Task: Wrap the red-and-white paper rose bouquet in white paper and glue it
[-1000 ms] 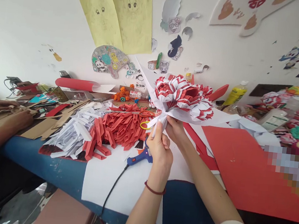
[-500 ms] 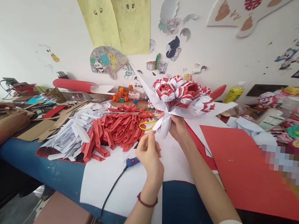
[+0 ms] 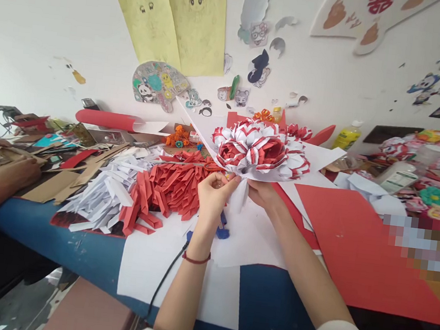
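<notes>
Left hand (image 3: 212,193) now higher, both hands' fingers (image 3: 231,186) clasp a red-and-white bouquet (image 3: 261,154)

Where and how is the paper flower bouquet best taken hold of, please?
Probably by its gathered white paper stem, from below on the near side: it narrows there, between the left hand and right hand, while the flowers spread wide above.

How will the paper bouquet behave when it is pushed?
The bouquet is probably light, since its flowers look like folded paper. Its thin white wrapping would likely bend. With wide flowers above a narrow gathered base, it may tip if unsupported.
</notes>
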A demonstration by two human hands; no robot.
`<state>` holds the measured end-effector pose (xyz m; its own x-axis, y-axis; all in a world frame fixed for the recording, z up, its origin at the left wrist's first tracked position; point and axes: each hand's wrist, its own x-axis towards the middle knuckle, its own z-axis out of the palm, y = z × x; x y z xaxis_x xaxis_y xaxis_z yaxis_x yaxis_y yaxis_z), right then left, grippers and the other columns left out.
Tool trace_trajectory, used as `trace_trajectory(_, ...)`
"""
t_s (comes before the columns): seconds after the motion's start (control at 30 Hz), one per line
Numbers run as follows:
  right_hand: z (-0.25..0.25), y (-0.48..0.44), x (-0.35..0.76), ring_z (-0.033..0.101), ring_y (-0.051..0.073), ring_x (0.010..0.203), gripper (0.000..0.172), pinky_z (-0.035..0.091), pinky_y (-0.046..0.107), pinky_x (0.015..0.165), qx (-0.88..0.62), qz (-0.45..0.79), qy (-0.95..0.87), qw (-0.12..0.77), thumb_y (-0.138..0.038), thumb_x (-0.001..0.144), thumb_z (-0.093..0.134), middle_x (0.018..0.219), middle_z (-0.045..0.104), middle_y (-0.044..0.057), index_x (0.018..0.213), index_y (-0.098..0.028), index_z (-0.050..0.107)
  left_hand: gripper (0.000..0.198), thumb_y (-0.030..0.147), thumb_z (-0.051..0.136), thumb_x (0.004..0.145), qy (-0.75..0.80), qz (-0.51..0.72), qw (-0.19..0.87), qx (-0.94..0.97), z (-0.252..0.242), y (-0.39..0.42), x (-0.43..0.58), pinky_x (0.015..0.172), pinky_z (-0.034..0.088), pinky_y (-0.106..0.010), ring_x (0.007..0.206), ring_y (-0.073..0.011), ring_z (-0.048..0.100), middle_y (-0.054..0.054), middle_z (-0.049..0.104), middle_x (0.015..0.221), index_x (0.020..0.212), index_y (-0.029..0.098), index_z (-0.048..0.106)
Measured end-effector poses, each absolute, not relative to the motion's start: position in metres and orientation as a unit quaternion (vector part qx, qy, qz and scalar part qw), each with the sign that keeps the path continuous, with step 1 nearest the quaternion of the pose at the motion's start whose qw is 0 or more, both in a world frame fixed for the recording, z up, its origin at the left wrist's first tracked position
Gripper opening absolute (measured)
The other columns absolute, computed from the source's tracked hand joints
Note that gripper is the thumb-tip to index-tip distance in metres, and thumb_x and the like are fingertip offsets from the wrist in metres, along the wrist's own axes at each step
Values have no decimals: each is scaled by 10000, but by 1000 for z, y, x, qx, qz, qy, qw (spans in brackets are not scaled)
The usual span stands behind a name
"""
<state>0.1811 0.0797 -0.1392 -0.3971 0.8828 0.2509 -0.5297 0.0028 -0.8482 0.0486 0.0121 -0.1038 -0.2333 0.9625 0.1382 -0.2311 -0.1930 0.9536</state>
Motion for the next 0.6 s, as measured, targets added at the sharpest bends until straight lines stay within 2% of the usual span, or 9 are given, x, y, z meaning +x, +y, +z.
trace_trajectory(0.17,-145,81,181,676,303,1039,408,547,455,897,-188,673,-482,529,-470,554,899,857,750,57,788,-221,677,457,346,881,574,406,636,514,408,-103,16,45,492,301,-171,496,-34,418,56,541,600,592,165,462)
trace_trajectory(0.3,-147,83,181,699,283,959,431,567,436,839,-193,662,-474,548,-462,554,895,810,741,32,841,-243,660,385,373,821,678,420,624,491,439,-106,13,44,475,262,-183,479,-39,384,59,520,593,638,169,497)
trace_trajectory(0.43,-148,86,184,704,263,882,404,578,393,745,-183,649,-494,549,-497,601,862,800,728,34,830,-241,648,291,391,710,818,468,600,372,532,-115,-8,29,533,325,-205,524,-74,439,50,525,608,702,182,544)
trace_trajectory(0.53,-146,87,187,705,272,854,388,573,382,675,-164,645,-521,534,-543,650,818,799,722,57,798,-229,644,194,344,651,882,544,504,231,630,-126,-33,8,591,370,-234,584,-104,485,26,608,707,771,194,600)
trace_trajectory(0.6,-144,87,188,706,269,837,374,567,371,643,-158,637,-526,541,-540,664,810,793,721,55,794,-233,639,114,315,630,905,581,415,124,689,-136,-50,-7,689,409,-267,721,-147,561,1,658,829,864,210,642)
